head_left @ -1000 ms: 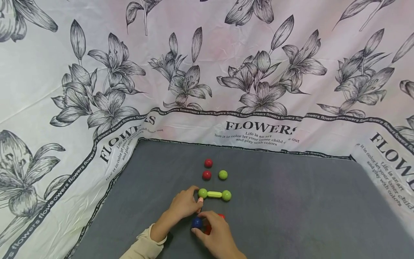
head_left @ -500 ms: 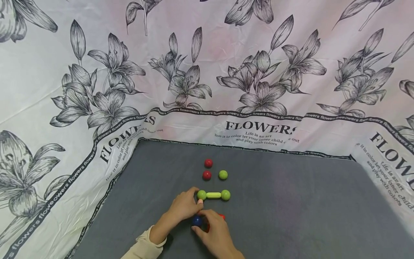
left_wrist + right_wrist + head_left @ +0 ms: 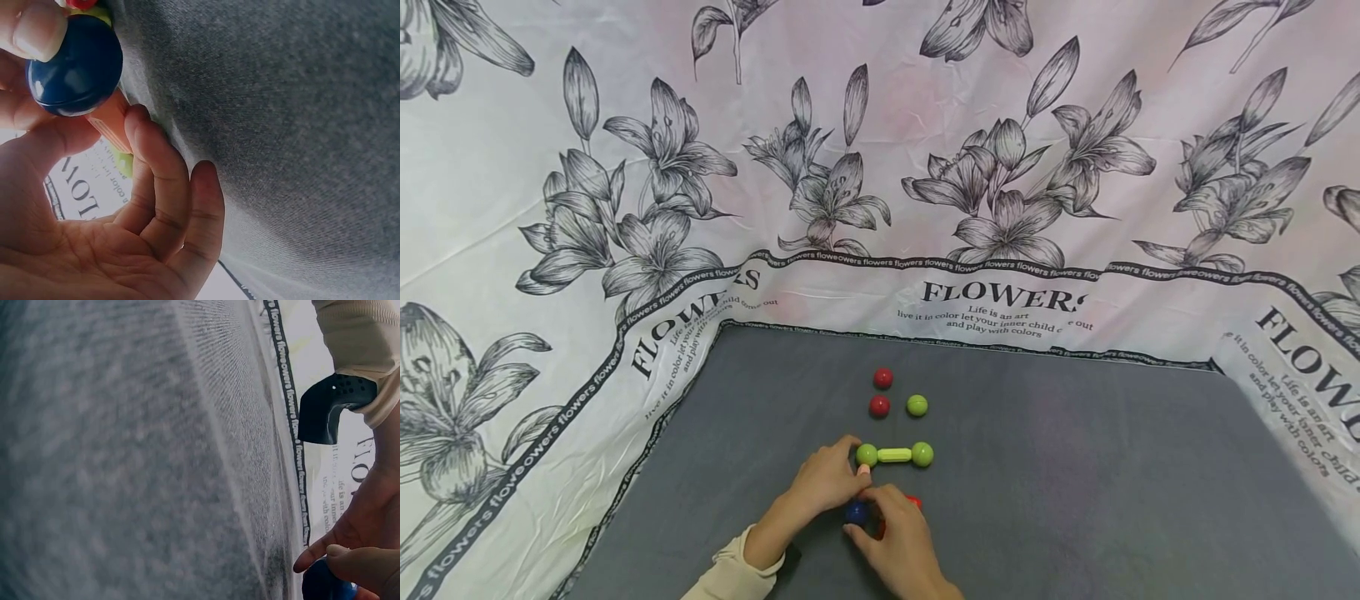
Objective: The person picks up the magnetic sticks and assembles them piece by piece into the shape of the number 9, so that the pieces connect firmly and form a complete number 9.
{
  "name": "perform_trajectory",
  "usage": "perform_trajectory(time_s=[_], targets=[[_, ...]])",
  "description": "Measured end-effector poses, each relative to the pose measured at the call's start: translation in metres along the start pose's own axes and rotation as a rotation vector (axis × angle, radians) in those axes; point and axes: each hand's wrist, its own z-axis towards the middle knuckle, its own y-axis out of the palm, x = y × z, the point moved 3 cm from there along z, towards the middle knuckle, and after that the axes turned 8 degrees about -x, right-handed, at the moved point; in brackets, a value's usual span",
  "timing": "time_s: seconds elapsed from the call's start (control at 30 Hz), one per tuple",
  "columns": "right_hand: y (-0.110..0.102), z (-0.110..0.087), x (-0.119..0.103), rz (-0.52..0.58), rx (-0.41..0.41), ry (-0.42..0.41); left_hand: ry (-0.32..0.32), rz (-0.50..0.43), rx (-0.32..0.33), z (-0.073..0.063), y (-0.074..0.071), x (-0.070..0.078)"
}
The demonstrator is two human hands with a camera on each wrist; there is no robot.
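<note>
Green dumbbell point(image 3: 894, 455) has neared the blue ball point(image 3: 856, 512).

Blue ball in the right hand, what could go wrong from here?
The blue ball might slip, as the right hand only pinches it. The orange piece, held by the left hand close to the blue ball, could shift off line. The left hand is also beside the green dumbbell and might nudge it.

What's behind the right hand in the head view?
Behind the right hand, a red piece peeks out beyond it, with more red beside the blue ball. The hand covers the rest; its full shape can't be seen.
</note>
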Motion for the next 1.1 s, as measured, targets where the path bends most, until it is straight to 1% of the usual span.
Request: perform_trajectory(time_s=[0.07, 0.3, 0.57, 0.87, 0.97, 1.1], targets=[[0.001, 0.000, 0.000, 0.004, 0.001, 0.001, 0.005, 0.002, 0.004, 0.000, 0.000, 0.000], [0.001, 0.000, -0.001, 0.006, -0.012, 0.014, -0.013, -0.002, -0.005, 0.001, 0.000, -0.001], [0.002, 0.000, 0.000, 0.001, -0.006, 0.008, -0.002, -0.002, -0.003, 0.001, 0.001, -0.001], [0.002, -0.001, -0.002, 0.021, 0.003, 0.006, 0.005, -0.002, 0.000, 0.001, 0.001, -0.003], [-0.002, -0.001, -0.005, 0.023, 0.038, -0.016, 0.006, 0.005, 0.004, 0.001, 0.000, -0.004], [-0.015, 0.001, -0.005, 0.006, 0.136, -0.045, 0.015, 0.004, 0.018, 0.002, 0.000, -0.005]])
